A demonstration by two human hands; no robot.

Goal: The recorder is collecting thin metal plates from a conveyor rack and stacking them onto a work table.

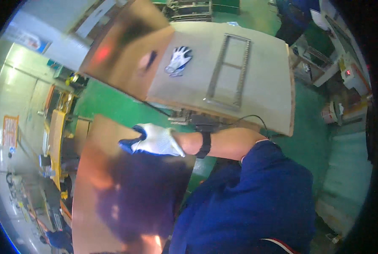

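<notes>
So the right hand [153, 139] is wearing a white knit glove with a smooth blue coating on palm and fingers, and it's reaching over the upper end of a big copper-coloured sheet [85, 203]. The fingers are pointing left and bending a bit, with the thumb sitting slightly apart on top. I honestly can't tell whether it's gripping the sheet or just hovering over it. The left hand is sitting outside the view, so can't tell there.

The sheet is lying off the table [265, 67], below its near left corner. It's flat, polished almost like a mirror, and showing a blurry dark blue reflection.

Up on the smooth grey tabletop, a crumpled fabric work glove [179, 60] (could be a pair) is resting by the left edge. Closer to the right edge, a long rectangular metal frame [245, 70] with ridged-looking sides and one crossbar is lying at a slant. A second shiny coppery panel [125, 55] is meeting the left edge, and a thin black cable [257, 116] is looping by the near edge.
</notes>
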